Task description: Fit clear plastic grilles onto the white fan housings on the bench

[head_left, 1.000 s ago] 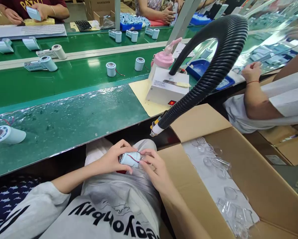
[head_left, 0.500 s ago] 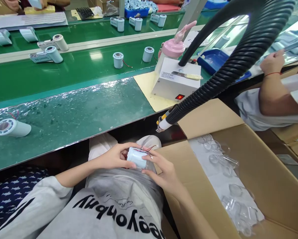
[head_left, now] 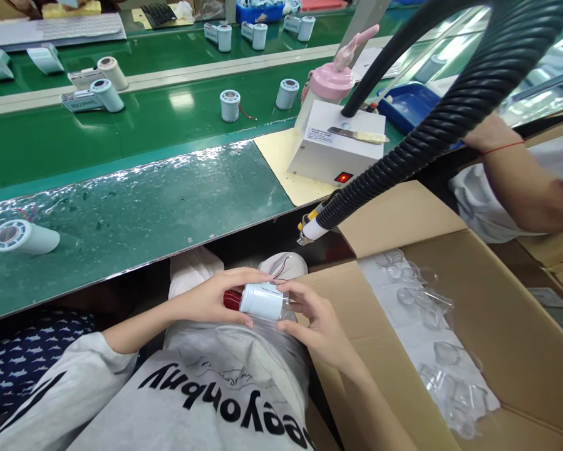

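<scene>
Over my lap, a light-blue cylindrical housing (head_left: 262,302) lies on its side between my two hands. A dark red part (head_left: 232,300) shows at its left end, and thin red and dark wires (head_left: 282,267) stick up from its top. My left hand (head_left: 210,297) is closed round the left end, thumb below and fingers above. At the other end my right hand (head_left: 315,318) grips the housing at a clear plastic rim (head_left: 285,302), thumb and fingers bent round it. The palm sides of both hands are hidden.
A cardboard box (head_left: 511,313) with several clear plastic pieces (head_left: 459,394) stands at right. A black ribbed hose (head_left: 403,169) arches from a white machine (head_left: 335,144), its nozzle (head_left: 307,233) above my lap. Similar housings (head_left: 25,238) stand on the green bench. A co-worker's arm (head_left: 516,169) is at right.
The housing has turned in my hands, so the red part at its left end now shows and the wires point up. My right hand has shifted slightly right.
</scene>
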Available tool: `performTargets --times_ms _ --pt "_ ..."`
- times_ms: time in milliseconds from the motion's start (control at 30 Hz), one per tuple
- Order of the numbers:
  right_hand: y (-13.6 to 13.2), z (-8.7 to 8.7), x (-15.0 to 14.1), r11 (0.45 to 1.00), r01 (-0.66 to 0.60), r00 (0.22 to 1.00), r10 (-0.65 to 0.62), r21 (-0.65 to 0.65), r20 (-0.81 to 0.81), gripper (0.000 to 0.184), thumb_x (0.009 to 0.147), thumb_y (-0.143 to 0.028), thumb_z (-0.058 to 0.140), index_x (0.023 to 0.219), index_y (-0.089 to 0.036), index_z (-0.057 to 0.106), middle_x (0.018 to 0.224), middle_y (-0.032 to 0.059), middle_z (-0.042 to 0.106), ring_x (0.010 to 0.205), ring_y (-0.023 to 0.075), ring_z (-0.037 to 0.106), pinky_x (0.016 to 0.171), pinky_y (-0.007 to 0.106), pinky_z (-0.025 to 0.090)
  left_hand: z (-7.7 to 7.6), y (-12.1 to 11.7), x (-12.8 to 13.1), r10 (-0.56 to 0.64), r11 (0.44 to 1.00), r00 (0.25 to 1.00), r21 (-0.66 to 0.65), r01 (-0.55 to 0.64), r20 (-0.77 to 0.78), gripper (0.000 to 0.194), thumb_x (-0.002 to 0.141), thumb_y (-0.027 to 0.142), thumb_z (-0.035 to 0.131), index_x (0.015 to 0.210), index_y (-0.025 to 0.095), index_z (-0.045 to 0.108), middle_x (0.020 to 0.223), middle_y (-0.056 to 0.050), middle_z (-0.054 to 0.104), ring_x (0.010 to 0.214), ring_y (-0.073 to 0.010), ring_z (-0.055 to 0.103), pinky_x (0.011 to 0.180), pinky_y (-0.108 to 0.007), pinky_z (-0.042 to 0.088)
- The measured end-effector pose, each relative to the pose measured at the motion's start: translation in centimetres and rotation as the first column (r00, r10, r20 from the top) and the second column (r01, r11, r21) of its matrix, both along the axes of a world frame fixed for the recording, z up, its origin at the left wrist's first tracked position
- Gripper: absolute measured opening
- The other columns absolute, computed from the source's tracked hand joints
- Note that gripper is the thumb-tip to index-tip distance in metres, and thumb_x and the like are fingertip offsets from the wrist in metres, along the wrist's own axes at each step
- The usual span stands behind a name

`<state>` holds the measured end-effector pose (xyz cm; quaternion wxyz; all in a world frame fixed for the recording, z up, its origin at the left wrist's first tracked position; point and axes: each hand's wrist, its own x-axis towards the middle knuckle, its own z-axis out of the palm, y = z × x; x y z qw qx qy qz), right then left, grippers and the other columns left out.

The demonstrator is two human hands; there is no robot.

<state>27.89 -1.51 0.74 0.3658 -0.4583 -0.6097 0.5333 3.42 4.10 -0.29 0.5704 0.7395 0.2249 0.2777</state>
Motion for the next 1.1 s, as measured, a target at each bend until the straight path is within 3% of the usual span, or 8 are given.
performTargets --times_ms 267,533,767,1100 --pt "0.0 -0.1 -0.2 0.983 -0.005 0.993 -0.017 -0.185 -0.118 0.045 0.082 -0.047 0.079 0.117 -0.026 0.061 0.112 0.0073 0.07 0.098 0.022 0.07 0.076 0.03 0.061 0.3 0.0 -0.1 -0.02 0.999 1.0 0.049 0.02 -0.002 0.072 0.079 0.034 0.082 0.145 0.027 0.053 0.145 -0.014 0.059 0.134 -0.0299 0.056 0.113 -0.047 0.044" --pt "0.4 0.2 -1.0 0.945 -0.008 0.98 -0.059 -0.327 -0.192 0.051 0.08 -0.063 0.073 0.108 -0.024 0.056 0.092 0.0042 0.068 0.073 0.0172 0.064 0.064 0.029 0.057 0.3 0.0 -0.3 -0.03 0.997 1.0 0.076 0.029 0.008 0.072 0.079 0.029 0.082 0.145 0.029 0.053 0.146 -0.014 0.058 0.135 -0.0296 0.055 0.113 -0.047 0.044" --pt "0.4 0.1 -1.4 0.872 -0.002 0.972 -0.114 -0.49 -0.206 0.054 0.076 -0.068 0.072 0.101 -0.024 0.054 0.077 -0.001 0.065 0.058 0.0159 0.067 0.05 0.027 0.057 -0.1 -0.1 -0.3 -0.044 0.997 0.999 0.064 0.044 -0.003 0.073 0.079 0.033 0.082 0.146 0.03 0.052 0.148 -0.015 0.056 0.136 -0.0309 0.054 0.114 -0.049 0.043" --pt "0.2 -1.0 -2.0 0.794 -0.03 0.97 -0.123 -0.607 -0.21 0.065 0.074 -0.083 0.06 0.091 -0.021 0.05 0.051 -0.0044 0.06 0.036 0.0141 0.058 0.036 0.021 0.045 -0.6 -0.2 -0.5 -0.06 0.996 0.997 0.067 0.056 0.047 0.073 0.078 0.029 0.083 0.145 0.032 0.053 0.15 -0.013 0.055 0.136 -0.0303 0.054 0.114 -0.049 0.043"
